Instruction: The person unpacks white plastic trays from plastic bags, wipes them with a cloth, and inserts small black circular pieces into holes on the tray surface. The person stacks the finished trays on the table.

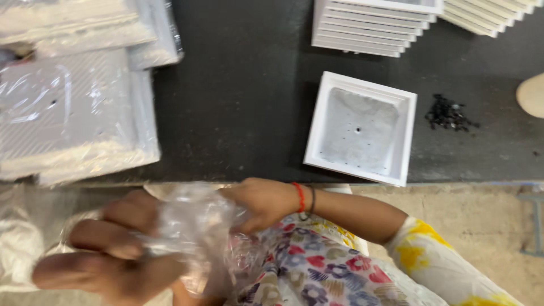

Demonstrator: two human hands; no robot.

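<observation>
Clear film (195,226) is clenched in both your left hand (107,249) and right hand (260,201); yank too hard off the bench (238,85) and it'll probably tear.

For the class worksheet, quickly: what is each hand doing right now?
Left hand: fingers closed on the clear plastic bag.
Right hand: fingers closed on the same bag, gripping its other side.
</observation>
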